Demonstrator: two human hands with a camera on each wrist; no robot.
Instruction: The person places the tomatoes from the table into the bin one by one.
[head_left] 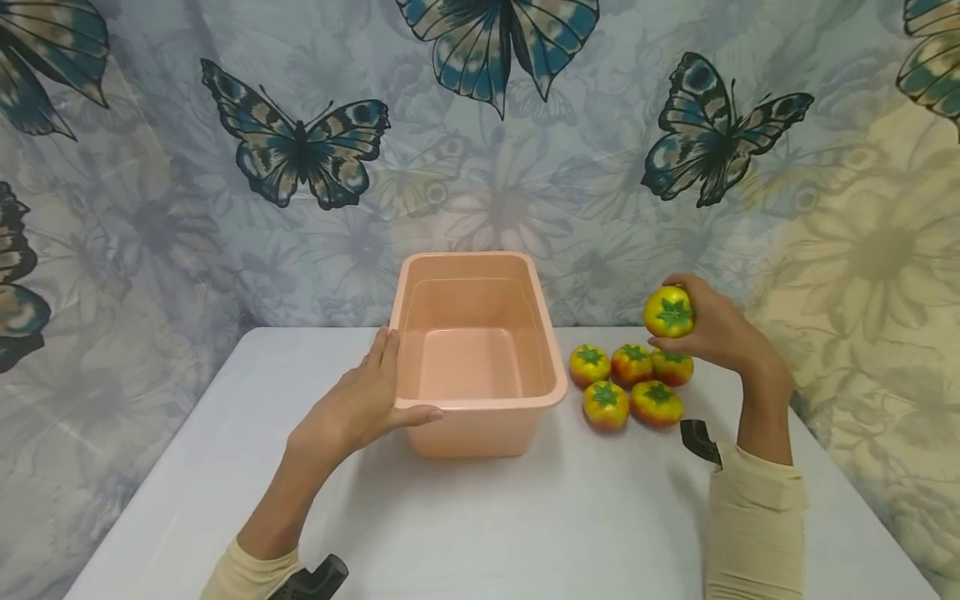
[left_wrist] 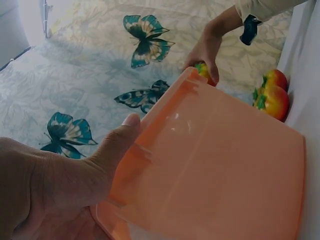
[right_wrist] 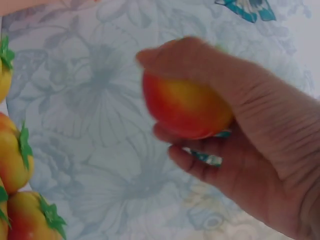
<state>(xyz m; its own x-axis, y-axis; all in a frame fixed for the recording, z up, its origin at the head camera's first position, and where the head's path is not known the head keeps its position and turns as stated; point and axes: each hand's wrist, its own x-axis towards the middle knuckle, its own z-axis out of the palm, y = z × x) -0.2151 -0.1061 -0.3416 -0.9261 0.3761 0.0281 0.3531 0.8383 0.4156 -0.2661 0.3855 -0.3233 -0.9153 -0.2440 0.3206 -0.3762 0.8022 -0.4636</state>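
Note:
A peach-coloured plastic tub (head_left: 480, 433) stands on the table, its opening facing up and nothing inside it. My left hand (head_left: 348, 408) rests at its near left corner, straight fingers along the left side and the thumb stretched along the front rim. To the right of the tub, my right hand (head_left: 712, 325) holds a yellow-red persimmon (head_left: 667, 312) with a green leafy top, raised above the others. In the right wrist view, thumb and fingers grip that fruit from opposite sides. Several more persimmons (head_left: 606, 407) sit grouped on the table below.
The white table (head_left: 480, 525) reaches back to a wall cloth (head_left: 510, 192) printed with butterflies and flowers. The tub's back edge is near that cloth. Dark wrist devices (head_left: 699, 440) sit at both sleeves.

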